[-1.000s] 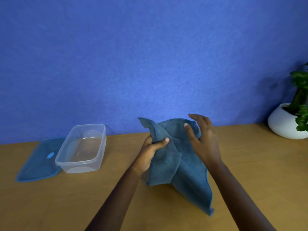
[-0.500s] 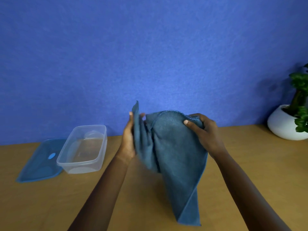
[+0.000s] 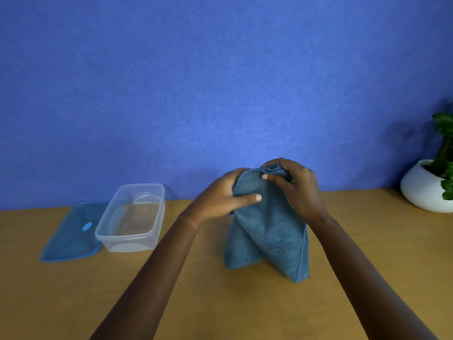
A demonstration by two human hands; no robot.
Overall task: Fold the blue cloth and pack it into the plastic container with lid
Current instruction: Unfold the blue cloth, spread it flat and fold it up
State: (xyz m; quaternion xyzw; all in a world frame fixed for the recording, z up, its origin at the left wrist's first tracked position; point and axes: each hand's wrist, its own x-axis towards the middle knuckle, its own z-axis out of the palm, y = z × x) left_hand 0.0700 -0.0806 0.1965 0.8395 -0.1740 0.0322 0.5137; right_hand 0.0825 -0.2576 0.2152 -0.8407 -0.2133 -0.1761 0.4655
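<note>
The blue cloth (image 3: 269,231) hangs doubled over above the wooden table, its lower corners touching the tabletop. My left hand (image 3: 220,195) grips its upper left edge, thumb pressed across the front. My right hand (image 3: 294,185) pinches the top edge close beside it, fingers curled over the hem. The clear plastic container (image 3: 132,217) stands open and empty at the left. Its blue lid (image 3: 71,239) lies flat on the table to the left of it, touching its side.
A white pot with a green plant (image 3: 426,190) stands at the far right by the blue wall (image 3: 220,94). Bare wooden tabletop (image 3: 220,303) stretches in front of the cloth and between cloth and container.
My hands have come together at the top of the cloth, bringing its upper corners close. The cloth now hangs shorter and doubled, where before it hung long and spread between my hands.
</note>
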